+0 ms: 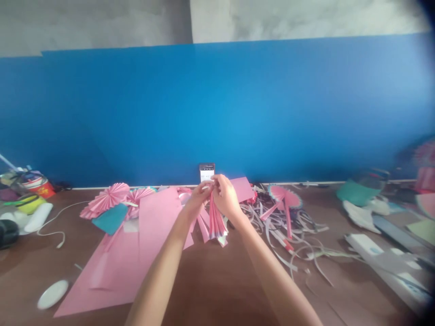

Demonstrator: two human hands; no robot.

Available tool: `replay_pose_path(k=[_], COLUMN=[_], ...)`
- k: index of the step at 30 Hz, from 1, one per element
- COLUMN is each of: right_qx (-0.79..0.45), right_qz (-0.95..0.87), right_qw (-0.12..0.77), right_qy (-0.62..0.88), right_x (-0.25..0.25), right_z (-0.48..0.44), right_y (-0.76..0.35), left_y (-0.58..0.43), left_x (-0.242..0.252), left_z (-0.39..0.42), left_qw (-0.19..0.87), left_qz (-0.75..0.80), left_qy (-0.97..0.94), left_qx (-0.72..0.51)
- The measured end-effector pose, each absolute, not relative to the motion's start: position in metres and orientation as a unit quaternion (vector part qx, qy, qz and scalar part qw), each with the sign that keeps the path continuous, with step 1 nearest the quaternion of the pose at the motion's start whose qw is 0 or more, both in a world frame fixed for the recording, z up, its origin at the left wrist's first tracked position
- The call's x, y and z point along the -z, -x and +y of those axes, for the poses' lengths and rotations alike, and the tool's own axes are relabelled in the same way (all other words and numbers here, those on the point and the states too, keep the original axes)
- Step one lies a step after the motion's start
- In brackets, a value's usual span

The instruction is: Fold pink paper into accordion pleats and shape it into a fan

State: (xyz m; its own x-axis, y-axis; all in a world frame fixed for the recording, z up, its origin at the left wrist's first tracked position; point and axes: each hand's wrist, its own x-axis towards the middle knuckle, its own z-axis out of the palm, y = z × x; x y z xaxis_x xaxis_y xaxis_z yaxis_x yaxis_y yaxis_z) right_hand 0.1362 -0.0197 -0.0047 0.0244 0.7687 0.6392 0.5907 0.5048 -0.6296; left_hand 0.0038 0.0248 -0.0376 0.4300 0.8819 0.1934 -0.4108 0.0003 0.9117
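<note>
Both hands are up off the table w/ a pleated pink paper strip [216, 221] hanging down between them. Left hand [198, 198] and right hand [224, 195] meet at the top end of it, fingertips pressed together pinching the folds shut, so the pleats stay bunched at the top and splay out a bit toward the bottom. Prob held vertical like that so the accordion folds line up by their own weight, tho that's my guess. The lower end sits just above the brown table [210, 290], over the edge of the big pink paper sheets [136, 253] laid flat to the left.

A phone [207, 172] is propped upright against the blue wall [217, 108] right behind the hands, screen facing the person, seems placed so it's readable while working. Finished pink paper fans [110, 195] sit at back left by a teal paper piece [110, 219]. Another fan on a stick [285, 199] lies to the right, amid a mess of paper offcut strips [299, 240]. White round lid-ish thing [52, 294] near left front, can't tell what it is. Far right stuff is too blurry to ID.
</note>
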Motion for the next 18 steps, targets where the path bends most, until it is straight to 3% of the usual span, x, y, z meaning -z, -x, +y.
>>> replay_pose_path(k=[5, 8, 18], right_qx=[-0.116, -0.103, -0.133], right_qz=[-0.65, -0.654, -0.597], right_qw=[0.562, 0.565, 0.607], right_qy=[0.498, 0.492, 0.507], right_x=[0.053, 0.079, 0.138], right_z=[-0.032, -0.043, -0.059], right_y=[-0.133, -0.129, -0.125], left_y=[-0.025, -0.032, -0.036], left_x=[0.069, 0.081, 0.12], left_z=[-0.016, -0.031, -0.042], left_qw=[0.678, 0.626, 0.647], left_qz=[0.26, 0.295, 0.321], left_qy=[-0.428, -0.438, -0.422], left_qx=[-0.538, -0.574, -0.548])
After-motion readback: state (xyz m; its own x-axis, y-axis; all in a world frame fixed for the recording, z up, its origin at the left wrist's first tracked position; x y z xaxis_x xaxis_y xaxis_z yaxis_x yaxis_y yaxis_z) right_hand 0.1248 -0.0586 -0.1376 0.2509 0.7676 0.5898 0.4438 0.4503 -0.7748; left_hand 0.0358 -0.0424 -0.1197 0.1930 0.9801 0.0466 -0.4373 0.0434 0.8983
